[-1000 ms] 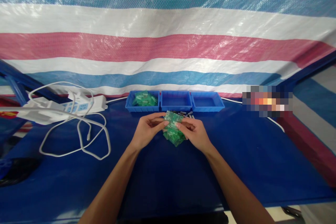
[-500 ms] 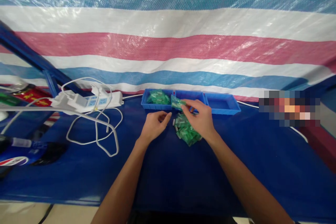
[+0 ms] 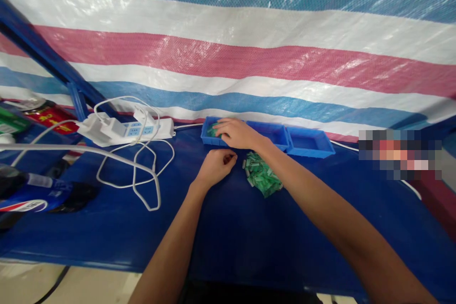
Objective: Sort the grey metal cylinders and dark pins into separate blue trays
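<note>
My right hand (image 3: 239,133) reaches across to the left blue bin (image 3: 213,141), its fingers extended over the small flat green pieces (image 3: 211,131) inside. No piece shows between those fingers, though their tips are partly hidden. My left hand (image 3: 216,167) rests on the table just in front of that bin, thumb and curled fingers drawn together; whatever they hold is too small to make out. Under my right forearm lies a loose pile of similar green pieces (image 3: 263,175), some with pale ends. The middle bin (image 3: 270,136) is partly behind my right wrist.
The right blue bin (image 3: 311,142) adjoins the middle one. On the left are a white power strip (image 3: 140,129) with looped cables, a dark cola bottle (image 3: 46,197) and a red can (image 3: 52,116). A striped tarp (image 3: 228,61) hangs behind the blue table (image 3: 228,237).
My right hand has moved left from above the pile to the left bin; the green piece it held no longer shows. My left hand's thumb and fingers have closed. The view has shifted slightly.
</note>
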Tool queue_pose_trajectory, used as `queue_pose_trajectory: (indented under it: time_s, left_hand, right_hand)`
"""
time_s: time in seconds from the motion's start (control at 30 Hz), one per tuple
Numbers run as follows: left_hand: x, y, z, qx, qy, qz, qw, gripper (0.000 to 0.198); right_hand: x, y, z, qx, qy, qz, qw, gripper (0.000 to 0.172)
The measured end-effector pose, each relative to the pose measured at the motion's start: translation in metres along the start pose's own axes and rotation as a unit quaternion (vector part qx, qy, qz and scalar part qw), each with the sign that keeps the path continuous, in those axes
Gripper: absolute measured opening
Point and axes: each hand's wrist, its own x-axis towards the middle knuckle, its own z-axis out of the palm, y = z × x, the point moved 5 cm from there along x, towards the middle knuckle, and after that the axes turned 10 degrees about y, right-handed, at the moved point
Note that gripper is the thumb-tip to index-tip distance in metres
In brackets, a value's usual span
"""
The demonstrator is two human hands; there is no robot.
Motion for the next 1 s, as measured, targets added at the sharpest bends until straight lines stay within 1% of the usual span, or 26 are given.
queue_pose_trajectory:
  time_s: [0.03,0.07,0.13,0.23,0.27,0.33,0.43,0.53,0.6,0.7,0.77,0.83,0.93,1.0]
  left_hand:
    - [0.0,0.001,0.0,0.004,-0.001,0.008,1.0,0.021]
    - [-0.001,0.003,0.0,0.008,-0.002,0.017,1.0,0.021]
    - [-0.001,0.008,-0.001,0.017,0.002,0.034,0.999,0.021]
    - [-0.002,0.019,0.001,0.013,0.015,0.06,0.998,0.021]
    - [-0.003,0.023,0.003,0.006,0.016,0.072,0.997,0.021]
    - [-0.005,0.032,0.008,-0.005,0.009,0.104,0.995,0.026]
    - [-0.009,0.042,0.019,-0.008,-0.015,0.147,0.989,0.041]
    - [-0.011,0.043,0.03,0.001,-0.042,0.159,0.986,0.051]
    - [-0.011,0.042,0.034,0.011,-0.046,0.152,0.987,0.05]
    - [-0.011,0.04,0.035,0.018,-0.034,0.143,0.989,0.042]
    - [-0.01,0.039,0.036,0.018,-0.021,0.137,0.99,0.034]
    - [-0.01,0.037,0.035,0.02,0.004,0.122,0.992,0.03]
    - [-0.009,0.033,0.032,0.024,0.058,0.079,0.995,0.026]
    - [-0.009,0.032,0.027,0.011,0.104,0.045,0.994,0.024]
  right_hand:
    - [-0.002,-0.001,-0.007,0.02,0.01,0.006,1.0,0.037]
    - [-0.006,0.0,-0.018,0.038,0.037,0.024,0.998,0.04]
    - [-0.02,0.001,-0.043,0.069,0.107,0.074,0.989,0.043]
    - [-0.057,-0.002,-0.075,0.105,0.179,0.121,0.971,0.038]
    - [-0.073,-0.002,-0.082,0.109,0.199,0.138,0.964,0.038]
    - [-0.104,-0.002,-0.09,0.12,0.219,0.174,0.953,0.038]
    - [-0.145,0.0,-0.095,0.123,0.261,0.223,0.931,0.034]
    - [-0.172,-0.002,-0.095,0.118,0.302,0.259,0.91,0.032]
    - [-0.183,-0.003,-0.094,0.121,0.317,0.279,0.898,0.032]
    - [-0.191,-0.004,-0.092,0.123,0.325,0.298,0.889,0.033]
    - [-0.194,-0.004,-0.091,0.12,0.326,0.309,0.886,0.033]
    - [-0.196,-0.002,-0.088,0.116,0.325,0.318,0.883,0.031]
    - [-0.195,-0.003,-0.085,0.112,0.322,0.316,0.885,0.027]
    - [-0.192,-0.007,-0.083,0.111,0.318,0.307,0.89,0.024]
